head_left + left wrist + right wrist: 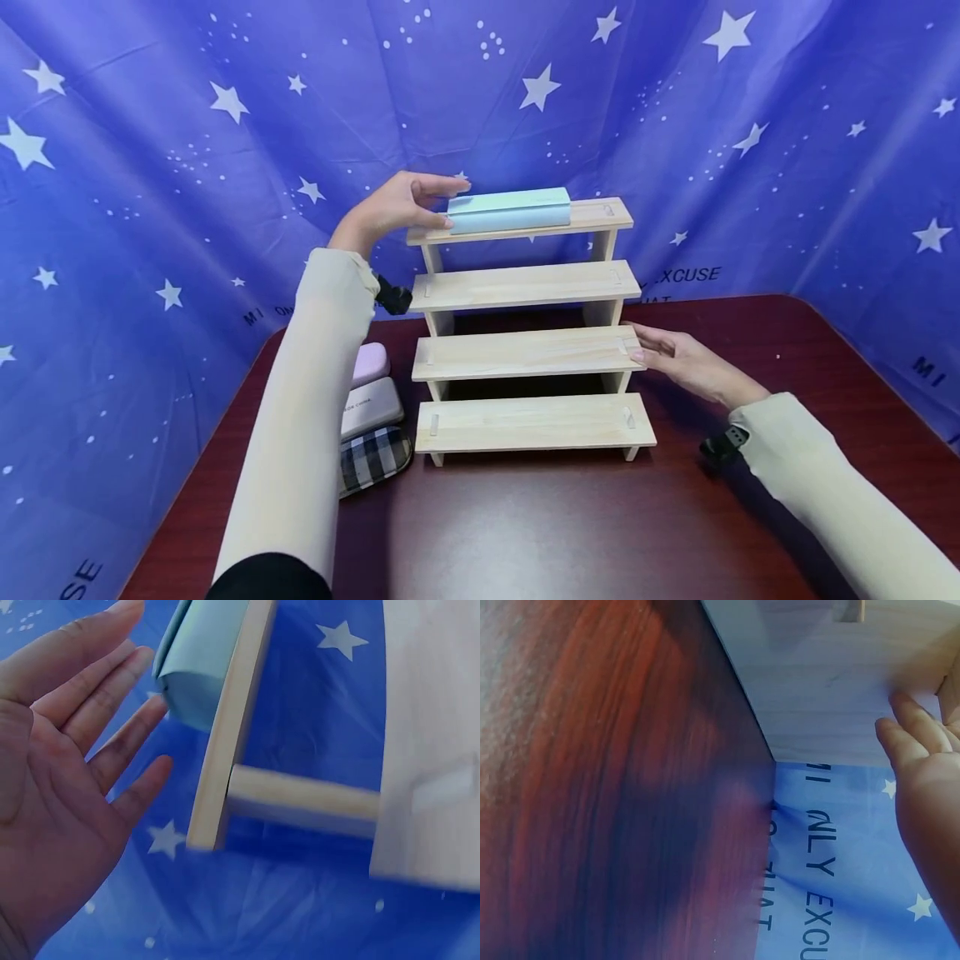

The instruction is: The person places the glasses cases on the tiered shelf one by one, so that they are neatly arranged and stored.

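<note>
A mint-green glasses case (510,212) with a flap lies lengthwise on the top step of a pale wooden stepped rack (525,355). My left hand (401,204) is at the case's left end, its thumb and fingers spread around that corner. In the left wrist view the palm faces the case (201,671) and the fingers are extended, with nothing gripped. My right hand (686,362) touches the rack's right side at the second step from the bottom, thumb at the step's end. Its fingers (915,731) lie fairly straight along the side panel in the right wrist view.
Left of the rack on the dark red wooden table (562,525) lie a lilac case (371,364), a white case (373,408) and a black-and-white checked pouch (377,458), partly behind my left sleeve. A blue star-printed curtain (465,100) hangs behind the rack.
</note>
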`<state>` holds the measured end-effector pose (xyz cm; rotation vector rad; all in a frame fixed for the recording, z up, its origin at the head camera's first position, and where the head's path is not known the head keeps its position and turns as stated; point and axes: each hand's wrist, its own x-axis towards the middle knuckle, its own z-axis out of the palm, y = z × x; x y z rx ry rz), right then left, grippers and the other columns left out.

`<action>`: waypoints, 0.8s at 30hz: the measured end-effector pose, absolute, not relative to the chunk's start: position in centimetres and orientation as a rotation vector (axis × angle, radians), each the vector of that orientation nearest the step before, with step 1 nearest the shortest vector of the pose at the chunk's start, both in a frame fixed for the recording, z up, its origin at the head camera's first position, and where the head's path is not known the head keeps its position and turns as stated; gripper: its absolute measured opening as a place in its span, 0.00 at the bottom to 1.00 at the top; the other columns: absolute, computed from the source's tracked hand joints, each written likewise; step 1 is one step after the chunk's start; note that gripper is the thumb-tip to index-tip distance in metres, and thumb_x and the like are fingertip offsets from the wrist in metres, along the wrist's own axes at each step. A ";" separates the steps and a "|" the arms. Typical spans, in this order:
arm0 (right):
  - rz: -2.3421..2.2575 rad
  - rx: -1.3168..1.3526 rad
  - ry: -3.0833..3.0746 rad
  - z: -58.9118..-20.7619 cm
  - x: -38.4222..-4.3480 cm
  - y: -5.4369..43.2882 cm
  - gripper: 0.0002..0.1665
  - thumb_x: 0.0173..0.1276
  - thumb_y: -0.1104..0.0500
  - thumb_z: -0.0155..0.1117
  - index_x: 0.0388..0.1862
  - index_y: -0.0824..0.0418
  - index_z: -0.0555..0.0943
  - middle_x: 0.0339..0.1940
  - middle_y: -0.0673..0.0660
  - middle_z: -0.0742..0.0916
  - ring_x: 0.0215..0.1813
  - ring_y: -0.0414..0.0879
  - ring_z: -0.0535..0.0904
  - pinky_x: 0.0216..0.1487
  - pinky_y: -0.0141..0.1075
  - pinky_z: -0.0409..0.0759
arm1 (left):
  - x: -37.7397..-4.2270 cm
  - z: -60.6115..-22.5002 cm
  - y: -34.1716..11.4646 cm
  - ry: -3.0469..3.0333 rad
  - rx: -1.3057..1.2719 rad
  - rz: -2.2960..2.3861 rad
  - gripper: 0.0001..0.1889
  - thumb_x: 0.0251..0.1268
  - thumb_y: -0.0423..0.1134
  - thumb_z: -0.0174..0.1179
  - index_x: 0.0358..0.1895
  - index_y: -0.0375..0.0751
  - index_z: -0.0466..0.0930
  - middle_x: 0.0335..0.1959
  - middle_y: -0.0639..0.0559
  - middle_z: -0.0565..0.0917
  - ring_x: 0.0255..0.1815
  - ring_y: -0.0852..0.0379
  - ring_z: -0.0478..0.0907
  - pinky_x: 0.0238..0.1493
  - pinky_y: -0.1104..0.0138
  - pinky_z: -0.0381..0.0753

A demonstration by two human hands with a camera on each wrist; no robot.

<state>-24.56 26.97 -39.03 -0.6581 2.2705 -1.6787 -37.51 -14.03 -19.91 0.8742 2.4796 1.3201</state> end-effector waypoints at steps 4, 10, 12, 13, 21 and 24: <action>-1.678 -0.642 2.285 -39.1 -24.4 27.1 0.37 0.73 0.62 0.51 0.72 0.76 0.48 0.69 0.76 0.61 0.57 0.25 0.69 0.53 0.21 0.69 | -36.2 -20.1 -15.1 2.470 0.858 1.355 0.31 0.55 0.30 0.66 0.65 0.43 0.70 0.66 0.50 0.71 0.66 0.51 0.66 0.64 0.58 0.65; -1.716 -0.624 2.243 -39.3 -24.3 27.1 0.37 0.73 0.62 0.50 0.72 0.75 0.47 0.69 0.76 0.60 0.56 0.26 0.70 0.53 0.21 0.69 | -34.2 -21.2 -16.5 2.497 0.976 1.363 0.32 0.54 0.27 0.65 0.66 0.41 0.69 0.65 0.42 0.71 0.65 0.46 0.68 0.65 0.53 0.63; -1.718 -0.615 2.249 -39.3 -24.3 27.1 0.37 0.73 0.62 0.50 0.72 0.75 0.48 0.69 0.76 0.60 0.56 0.26 0.70 0.53 0.21 0.69 | -33.2 -21.9 -16.9 2.515 1.040 1.353 0.33 0.53 0.26 0.65 0.66 0.40 0.69 0.65 0.41 0.71 0.65 0.46 0.67 0.67 0.54 0.61; -1.717 -0.611 2.255 -39.3 -24.2 27.1 0.37 0.73 0.62 0.50 0.72 0.75 0.48 0.69 0.76 0.60 0.56 0.26 0.70 0.53 0.21 0.69 | -32.7 -22.3 -17.1 2.526 1.061 1.350 0.33 0.53 0.26 0.66 0.66 0.40 0.69 0.65 0.41 0.71 0.65 0.47 0.68 0.67 0.55 0.61; -1.737 -0.599 2.234 -39.1 -24.2 26.8 0.37 0.73 0.62 0.50 0.72 0.76 0.47 0.69 0.76 0.59 0.55 0.26 0.70 0.53 0.20 0.68 | -28.7 -25.4 -19.5 2.625 1.037 1.315 0.33 0.55 0.30 0.66 0.66 0.44 0.69 0.64 0.42 0.72 0.66 0.47 0.66 0.67 0.54 0.59; -1.748 -0.593 2.230 -39.1 -24.3 26.6 0.37 0.73 0.62 0.50 0.72 0.76 0.47 0.69 0.77 0.58 0.54 0.25 0.70 0.53 0.20 0.69 | -27.4 -26.3 -20.5 2.646 1.034 1.293 0.33 0.55 0.32 0.67 0.66 0.46 0.69 0.63 0.44 0.74 0.65 0.48 0.67 0.67 0.53 0.60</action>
